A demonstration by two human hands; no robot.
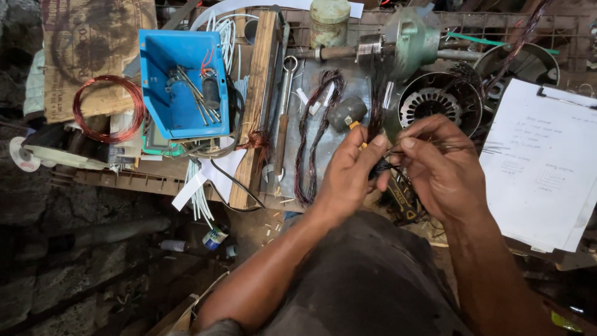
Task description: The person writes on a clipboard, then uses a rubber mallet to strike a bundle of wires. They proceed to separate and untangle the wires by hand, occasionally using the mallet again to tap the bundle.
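Both hands busy on a dark bundle of winding wire, right over the bench edge.

The left hand pinches the wire bundle low down, fingers closed tight on it; the right hand has thumb and fingertips nipped on loose strands, pulling them sideways; strands still tangled, so the sorting looks only partly done; another dark coil lies untouched on the bench, the stator sits bare just behind, and a copper wire coil waits far left.

workbench | blue box | copper wire coil | clipboard
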